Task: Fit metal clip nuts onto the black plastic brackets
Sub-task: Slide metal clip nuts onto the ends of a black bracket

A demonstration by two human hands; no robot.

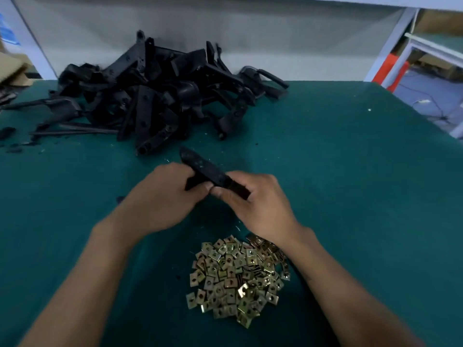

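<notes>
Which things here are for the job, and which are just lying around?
For the job:
- bracket held in both hands: left hand, right hand
- bracket pile
- clip nuts

Just lying about:
- cardboard
- black scraps
- white fleck

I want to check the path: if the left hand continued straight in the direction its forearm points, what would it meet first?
Probably the black bracket that the left hand already grips, then the right hand; depth is unclear.

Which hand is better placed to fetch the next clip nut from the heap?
Probably the right hand: its wrist lies directly over the heap of brass-coloured metal clip nuts. The left hand, farther away, also grips the black plastic bracket.
</notes>
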